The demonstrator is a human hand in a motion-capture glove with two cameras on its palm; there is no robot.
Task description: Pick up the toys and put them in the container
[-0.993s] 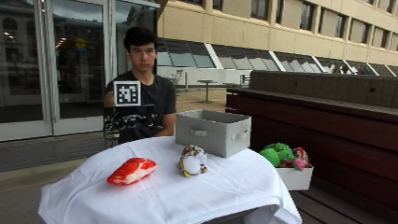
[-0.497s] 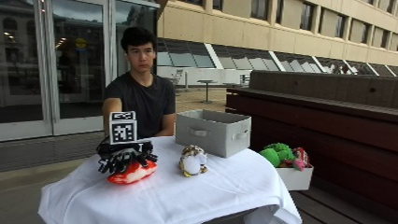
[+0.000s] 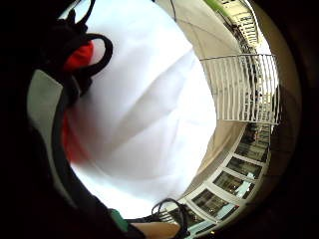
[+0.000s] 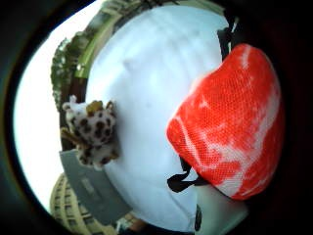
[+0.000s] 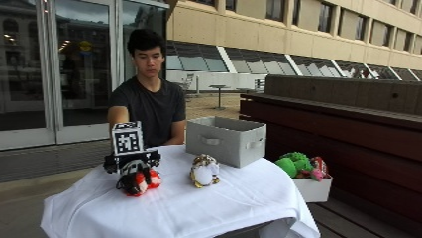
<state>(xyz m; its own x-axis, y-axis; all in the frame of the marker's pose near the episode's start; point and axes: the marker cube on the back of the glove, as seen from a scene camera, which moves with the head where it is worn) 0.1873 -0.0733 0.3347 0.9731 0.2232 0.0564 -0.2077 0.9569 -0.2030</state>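
1. Outside view: A seated person's gloved right hand [image 5: 135, 173] was closed around a red-and-white plush toy [image 5: 146, 180] on the white-clothed counter [image 5: 198, 208]. The toy appeared just off the cloth or barely lifted; the picture does not settle which. A spotted plush owl [image 5: 205, 170] stood just beside it, untouched. The grey fabric container [image 5: 226, 140] sat behind the owl at the counter's far side, and nothing could be seen inside it, so the task looked barely begun: one toy gripped, one waiting. A white bin [image 5: 312, 187] of green and pink plush toys [image 5: 300, 164] rested on the wooden bench [image 5: 369, 148] off to the side.

2. Thumb side palm view: The red-and-white plush toy [image 4: 230, 127] filled the space close to the palm, with the spotted plush owl [image 4: 93, 132] and the container [image 4: 93, 188] beyond it across the cloth. The owl stood between hand and container, something to clear on the carry.

3. Little finger side palm view: Mostly white cloth [image 3: 149, 114], with a sliver of the red toy [image 3: 79, 56] showing behind the glove straps.
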